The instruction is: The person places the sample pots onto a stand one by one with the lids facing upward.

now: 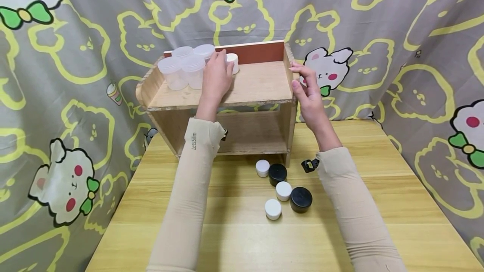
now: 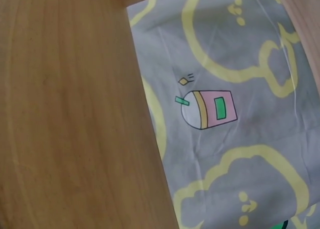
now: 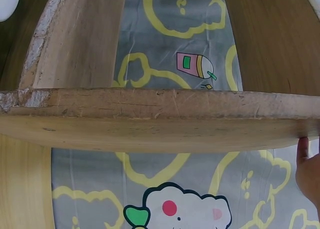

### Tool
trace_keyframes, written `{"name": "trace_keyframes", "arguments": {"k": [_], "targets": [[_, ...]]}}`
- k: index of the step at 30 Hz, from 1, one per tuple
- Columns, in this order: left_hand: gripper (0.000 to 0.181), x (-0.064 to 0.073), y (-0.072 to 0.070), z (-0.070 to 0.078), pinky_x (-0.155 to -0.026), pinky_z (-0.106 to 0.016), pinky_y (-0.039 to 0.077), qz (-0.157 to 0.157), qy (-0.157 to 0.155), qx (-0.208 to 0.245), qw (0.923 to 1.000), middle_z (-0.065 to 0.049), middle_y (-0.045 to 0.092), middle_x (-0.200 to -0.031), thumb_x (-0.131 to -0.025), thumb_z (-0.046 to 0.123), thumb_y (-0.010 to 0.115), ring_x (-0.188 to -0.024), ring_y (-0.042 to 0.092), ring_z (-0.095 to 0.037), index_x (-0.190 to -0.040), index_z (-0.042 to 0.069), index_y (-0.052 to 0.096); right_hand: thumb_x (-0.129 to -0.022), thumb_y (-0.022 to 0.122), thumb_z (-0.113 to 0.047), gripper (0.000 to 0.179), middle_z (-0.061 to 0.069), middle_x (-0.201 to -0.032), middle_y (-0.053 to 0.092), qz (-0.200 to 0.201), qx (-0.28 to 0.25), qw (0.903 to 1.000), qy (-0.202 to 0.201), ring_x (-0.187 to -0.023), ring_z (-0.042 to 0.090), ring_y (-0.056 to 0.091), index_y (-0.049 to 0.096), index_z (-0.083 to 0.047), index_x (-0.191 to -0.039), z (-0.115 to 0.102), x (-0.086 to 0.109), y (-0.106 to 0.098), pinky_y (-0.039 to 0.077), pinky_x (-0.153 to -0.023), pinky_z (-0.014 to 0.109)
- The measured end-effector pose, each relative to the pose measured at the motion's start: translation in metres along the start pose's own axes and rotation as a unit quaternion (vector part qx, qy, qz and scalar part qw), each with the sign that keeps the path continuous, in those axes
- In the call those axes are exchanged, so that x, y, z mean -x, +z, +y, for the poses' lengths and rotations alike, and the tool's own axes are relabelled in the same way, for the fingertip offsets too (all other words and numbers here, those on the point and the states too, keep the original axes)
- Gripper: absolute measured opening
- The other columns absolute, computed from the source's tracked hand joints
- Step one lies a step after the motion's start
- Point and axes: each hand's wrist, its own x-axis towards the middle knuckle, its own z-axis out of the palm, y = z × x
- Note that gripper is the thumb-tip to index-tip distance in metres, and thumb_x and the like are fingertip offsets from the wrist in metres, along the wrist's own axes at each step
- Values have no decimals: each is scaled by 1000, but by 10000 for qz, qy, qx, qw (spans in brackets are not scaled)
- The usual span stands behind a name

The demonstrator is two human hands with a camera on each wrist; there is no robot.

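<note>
On the top board of a small wooden shelf (image 1: 261,81), my left hand (image 1: 217,74) pinches a small white jar (image 1: 233,64) from its left side, and part of the grip is hidden. Several clear plastic containers (image 1: 175,74) stand together just left of that hand. My right hand (image 1: 311,95) grips the upper right side of the shelf, thumb and fingers at the panel's edge. In the right wrist view a fingertip (image 3: 303,146) touches the side panel (image 3: 165,134). The left wrist view shows wood (image 2: 75,109) and curtain, no hand.
Below the shelf, on the wooden table (image 1: 242,247), stand several small jars: white ones such as this white-lidded jar (image 1: 273,209), and two with black lids, one a black jar (image 1: 301,199). A patterned grey curtain (image 1: 94,108) hangs behind and at both sides.
</note>
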Motion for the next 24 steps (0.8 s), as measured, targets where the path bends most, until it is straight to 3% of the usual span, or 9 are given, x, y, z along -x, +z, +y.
{"name": "trace_keyframes", "arguments": {"k": [6,11,18,24], "targets": [[56,8,-3,2,-120,-46,38,25,2,-24,10000,-19,52,-152,-106,27,57,-139,53,-37,-155,2,44,-108,50,-15,36,3,-155,44,23,-5,10000,-7,-148,18,36,48,2,-139,0,0,0,35,-112,33],[56,19,-7,7,-118,-48,41,144,219,-46,9996,-19,52,-151,-106,26,58,-137,54,-38,-155,2,45,-107,50,-15,37,2,-155,44,40,-14,10000,-39,-147,18,37,48,3,-139,0,0,0,37,-111,32],[51,39,-10,15,-112,-48,46,535,797,-88,9953,-15,55,-149,-105,22,59,-130,57,-37,-152,6,50,-107,50,-14,36,1,-154,44,45,-5,10000,-17,-146,18,37,48,3,-139,2,-1,0,37,-110,31],[46,68,-13,21,-101,-48,52,1086,1442,234,9833,-9,62,-143,-103,22,62,-125,60,-32,-148,13,58,-107,50,-12,36,5,-156,43,28,-46,10000,-13,-145,18,38,47,4,-139,1,-1,0,38,-110,32]]}}
